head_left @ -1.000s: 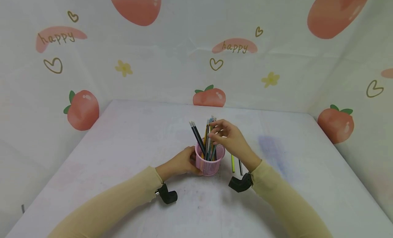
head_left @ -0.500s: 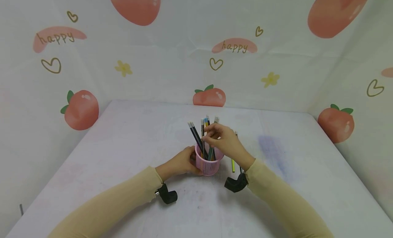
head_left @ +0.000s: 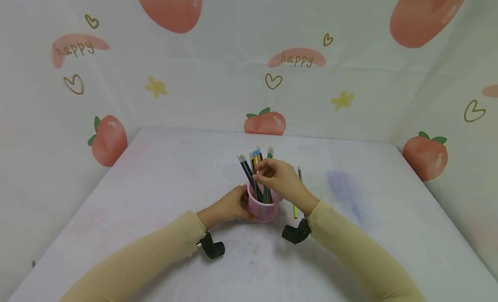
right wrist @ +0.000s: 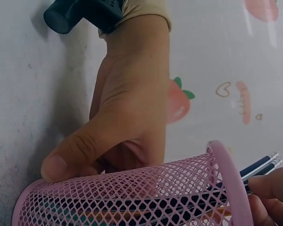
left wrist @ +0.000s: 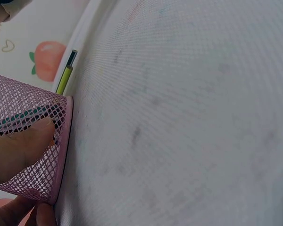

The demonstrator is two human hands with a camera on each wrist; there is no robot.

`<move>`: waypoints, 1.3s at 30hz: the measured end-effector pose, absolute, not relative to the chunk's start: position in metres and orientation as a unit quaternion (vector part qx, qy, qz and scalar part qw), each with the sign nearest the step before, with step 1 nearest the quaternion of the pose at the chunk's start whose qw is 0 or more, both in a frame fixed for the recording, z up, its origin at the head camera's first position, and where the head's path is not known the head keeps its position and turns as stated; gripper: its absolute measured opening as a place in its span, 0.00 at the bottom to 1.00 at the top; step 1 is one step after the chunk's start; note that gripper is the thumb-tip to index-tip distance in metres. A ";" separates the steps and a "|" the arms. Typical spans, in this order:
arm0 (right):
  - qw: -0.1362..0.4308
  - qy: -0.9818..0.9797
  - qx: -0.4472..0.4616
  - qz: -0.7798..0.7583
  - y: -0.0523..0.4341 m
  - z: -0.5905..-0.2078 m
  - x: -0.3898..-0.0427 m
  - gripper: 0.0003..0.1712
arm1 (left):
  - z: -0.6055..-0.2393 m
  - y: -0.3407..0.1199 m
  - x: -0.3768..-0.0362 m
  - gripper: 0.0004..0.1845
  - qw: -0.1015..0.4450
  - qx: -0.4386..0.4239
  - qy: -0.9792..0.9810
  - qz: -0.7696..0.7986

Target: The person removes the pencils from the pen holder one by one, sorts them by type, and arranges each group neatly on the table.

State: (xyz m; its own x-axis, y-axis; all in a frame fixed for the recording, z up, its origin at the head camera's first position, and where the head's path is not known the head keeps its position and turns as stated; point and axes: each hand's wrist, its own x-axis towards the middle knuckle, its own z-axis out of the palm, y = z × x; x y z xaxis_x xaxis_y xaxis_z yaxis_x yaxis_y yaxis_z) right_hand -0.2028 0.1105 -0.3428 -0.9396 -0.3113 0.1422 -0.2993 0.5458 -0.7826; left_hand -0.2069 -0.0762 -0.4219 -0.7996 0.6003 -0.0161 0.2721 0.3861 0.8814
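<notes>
A pink mesh pencil cup (head_left: 263, 213) stands upright on the table, holding several pencils (head_left: 245, 165) with their eraser ends up. My left hand (head_left: 229, 205) grips the cup from its left side; its thumb (left wrist: 23, 146) lies against the mesh in the left wrist view. Over the rim, my right hand (head_left: 285, 179) has thumb and fingers curled around a dark pencil (head_left: 254, 183) that stands in the cup. Parts of the other pencils are hidden behind that hand. The right wrist view shows the right fingertips (right wrist: 269, 186) at the pencil tops.
To the right of the cup, a lime-yellow pencil (head_left: 295, 212) and a dark pencil (head_left: 299, 174) lie on the white table (head_left: 186, 163), partly hidden by my right arm. A fruit-printed cloth (head_left: 218, 77) rises behind the table.
My right hand has shifted left and slightly lower, and the pencils near its fingertips have shifted left with it, spreading apart inside the cup. The left hand and cup stay in place.
</notes>
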 end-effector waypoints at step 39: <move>-0.135 0.619 -0.141 -0.760 0.203 -0.293 -0.207 0.11 | -0.424 -0.071 -0.208 0.36 0.179 0.253 0.807 0.502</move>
